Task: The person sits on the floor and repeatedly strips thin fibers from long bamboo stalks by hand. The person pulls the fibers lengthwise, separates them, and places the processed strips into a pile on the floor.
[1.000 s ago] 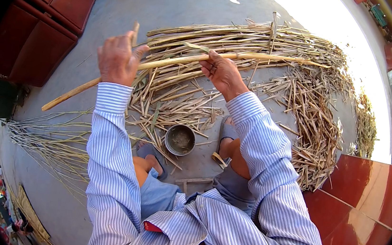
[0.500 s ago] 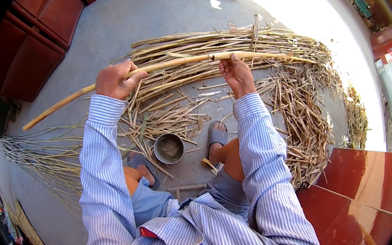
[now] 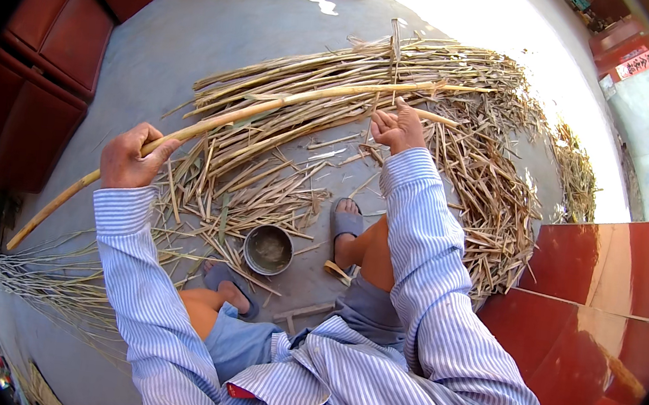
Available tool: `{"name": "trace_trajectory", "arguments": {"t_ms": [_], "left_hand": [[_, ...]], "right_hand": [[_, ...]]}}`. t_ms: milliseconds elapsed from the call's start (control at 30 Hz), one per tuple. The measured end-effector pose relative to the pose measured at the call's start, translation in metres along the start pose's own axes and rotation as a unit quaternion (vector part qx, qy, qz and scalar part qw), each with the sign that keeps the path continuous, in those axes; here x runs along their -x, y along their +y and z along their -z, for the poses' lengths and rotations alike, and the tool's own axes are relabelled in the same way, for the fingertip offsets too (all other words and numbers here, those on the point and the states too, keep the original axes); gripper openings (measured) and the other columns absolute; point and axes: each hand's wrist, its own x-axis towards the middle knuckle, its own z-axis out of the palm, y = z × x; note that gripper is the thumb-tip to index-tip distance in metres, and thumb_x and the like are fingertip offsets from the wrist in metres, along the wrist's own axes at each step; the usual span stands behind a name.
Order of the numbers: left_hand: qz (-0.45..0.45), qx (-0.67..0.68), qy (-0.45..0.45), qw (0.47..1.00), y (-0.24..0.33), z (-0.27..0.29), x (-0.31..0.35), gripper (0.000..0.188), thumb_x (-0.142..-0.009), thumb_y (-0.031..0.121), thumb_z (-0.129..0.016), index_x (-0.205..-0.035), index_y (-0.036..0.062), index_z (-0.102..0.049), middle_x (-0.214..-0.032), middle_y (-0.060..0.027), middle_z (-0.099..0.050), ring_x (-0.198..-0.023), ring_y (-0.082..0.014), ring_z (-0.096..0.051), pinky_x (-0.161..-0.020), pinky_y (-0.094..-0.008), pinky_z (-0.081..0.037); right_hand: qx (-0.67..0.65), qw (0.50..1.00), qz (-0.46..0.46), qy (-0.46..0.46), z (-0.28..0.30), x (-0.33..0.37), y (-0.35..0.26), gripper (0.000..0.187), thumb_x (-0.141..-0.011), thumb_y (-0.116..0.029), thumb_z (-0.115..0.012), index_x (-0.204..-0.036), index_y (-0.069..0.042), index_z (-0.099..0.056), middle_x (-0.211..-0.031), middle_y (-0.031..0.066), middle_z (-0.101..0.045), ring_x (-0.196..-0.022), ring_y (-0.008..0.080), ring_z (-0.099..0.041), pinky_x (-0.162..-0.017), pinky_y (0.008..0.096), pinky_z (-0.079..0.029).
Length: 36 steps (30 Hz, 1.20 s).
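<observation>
My left hand [image 3: 131,157] is closed around a long, pale yellow, slightly curved stalk [image 3: 259,109]. The stalk slants from the lower left up over a bundle of dry stalks [image 3: 290,80]. My right hand [image 3: 400,126] sits just below the stalk's far part, apart from it, with fingers curled. A short tan strip [image 3: 436,118], looking like dry stalk sheath, sticks out to the right from this hand. My fingers partly hide its held end.
Broken stalk and husk pieces [image 3: 492,188] lie heaped at the right. Between my sandalled feet stands a round metal bowl [image 3: 268,249]. Thin stems [image 3: 56,273] fan out at left. Dark red cabinets [image 3: 51,23] and a red panel [image 3: 563,338] flank the floor.
My left hand and the stalk have shifted left and down. My right hand has come off the stalk, and the tan strip now shows in it. The whole view has shifted slightly.
</observation>
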Motion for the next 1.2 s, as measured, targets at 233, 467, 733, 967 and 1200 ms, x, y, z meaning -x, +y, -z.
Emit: {"name": "trace_trajectory", "arguments": {"t_ms": [233, 467, 733, 967, 1200], "left_hand": [[0.008, 0.040, -0.011, 0.999, -0.008, 0.016, 0.010, 0.025, -0.072, 0.022, -0.081, -0.079, 0.0032, -0.067, -0.066, -0.0110, -0.065, -0.057, -0.0247, -0.059, -0.055, -0.0357, -0.042], [-0.160, -0.114, 0.060, 0.979, 0.029, -0.049, -0.007, 0.031, -0.077, 0.036, -0.075, -0.088, 0.0074, -0.067, -0.077, -0.0100, -0.066, -0.073, -0.0292, -0.062, -0.067, -0.0408, -0.043], [-0.133, -0.037, 0.076, 0.988, 0.019, -0.021, -0.002, 0.025, -0.074, 0.027, -0.079, -0.074, 0.0059, -0.066, -0.062, -0.0104, -0.060, -0.055, -0.0280, -0.058, -0.051, -0.0386, -0.042], [-0.244, -0.127, 0.120, 0.954, 0.048, -0.034, 0.027, 0.026, -0.068, 0.021, -0.081, -0.078, 0.0063, -0.063, -0.075, -0.0102, -0.062, -0.071, -0.0286, -0.059, -0.063, -0.0400, -0.046], [-0.101, -0.091, 0.043, 0.990, -0.031, 0.005, 0.018, 0.028, -0.072, 0.029, -0.080, -0.073, 0.0081, -0.062, -0.066, -0.0080, -0.062, -0.062, -0.0299, -0.055, -0.059, -0.0420, -0.040]], "right_hand": [[0.013, 0.987, 0.072, -0.144, -0.023, -0.018, 0.029, 0.016, -0.095, -0.021, -0.062, -0.097, -0.006, -0.059, -0.088, 0.0051, -0.064, -0.076, 0.0157, -0.062, -0.065, 0.0267, -0.054], [0.148, 0.925, -0.074, -0.343, -0.076, 0.097, 0.128, 0.017, -0.097, -0.020, -0.058, -0.097, -0.004, -0.059, -0.090, 0.0083, -0.067, -0.080, 0.0155, -0.065, -0.065, 0.0253, -0.055], [0.075, 0.979, 0.008, -0.187, -0.042, 0.010, 0.069, 0.018, -0.101, -0.020, -0.050, -0.102, -0.005, -0.059, -0.083, 0.0064, -0.069, -0.070, 0.0159, -0.066, -0.060, 0.0275, -0.055], [0.017, 0.993, -0.015, -0.112, -0.038, -0.010, 0.061, 0.011, -0.094, -0.017, -0.063, -0.097, -0.008, -0.057, -0.080, 0.0024, -0.066, -0.072, 0.0162, -0.064, -0.064, 0.0308, -0.051], [-0.154, 0.983, 0.072, -0.071, 0.000, -0.048, -0.001, 0.018, -0.101, -0.020, -0.048, -0.112, -0.007, -0.053, -0.095, 0.0083, -0.065, -0.086, 0.0213, -0.064, -0.078, 0.0377, -0.051]]}}
